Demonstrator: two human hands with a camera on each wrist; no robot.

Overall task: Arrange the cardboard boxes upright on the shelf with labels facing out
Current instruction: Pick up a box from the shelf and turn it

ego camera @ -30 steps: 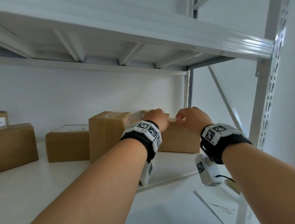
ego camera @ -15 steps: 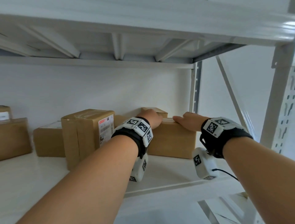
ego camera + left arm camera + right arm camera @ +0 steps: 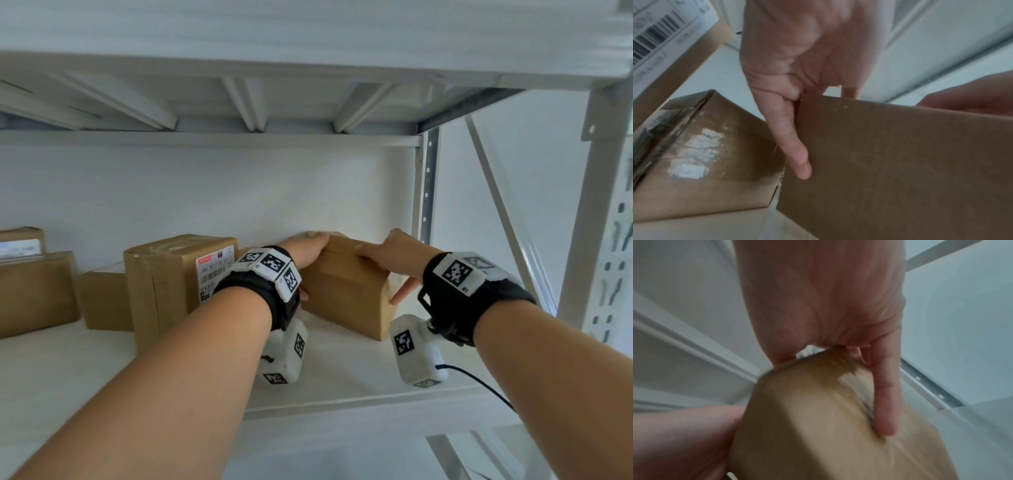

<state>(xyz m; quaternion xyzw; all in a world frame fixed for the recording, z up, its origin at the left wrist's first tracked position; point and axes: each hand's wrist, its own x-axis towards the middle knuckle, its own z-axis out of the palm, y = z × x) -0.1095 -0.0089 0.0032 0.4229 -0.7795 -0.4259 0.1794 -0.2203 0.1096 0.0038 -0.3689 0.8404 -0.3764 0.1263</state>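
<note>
A plain brown cardboard box [image 3: 346, 294] sits at the right of the white shelf [image 3: 342, 377], tilted with its near face towards me. My left hand [image 3: 305, 251] grips its top left end, fingers over the far edge and thumb down the near face [image 3: 797, 154]. My right hand [image 3: 387, 253] grips its top right end, fingers over the top and thumb down the right corner [image 3: 885, 402]. No label shows on this box [image 3: 900, 162]. Another box [image 3: 701, 154] with torn tape lies just left of it.
An upright box [image 3: 171, 284] with a barcode label facing out stands left of my left wrist. A low box [image 3: 102, 301] lies behind it, and two more boxes [image 3: 30, 287] sit at the far left. A shelf post [image 3: 424, 185] stands right of the held box.
Both hands have closed over the box's top ends with thumbs down its sides, and the box has tipped and turned from lying flat. My view has moved closer.
</note>
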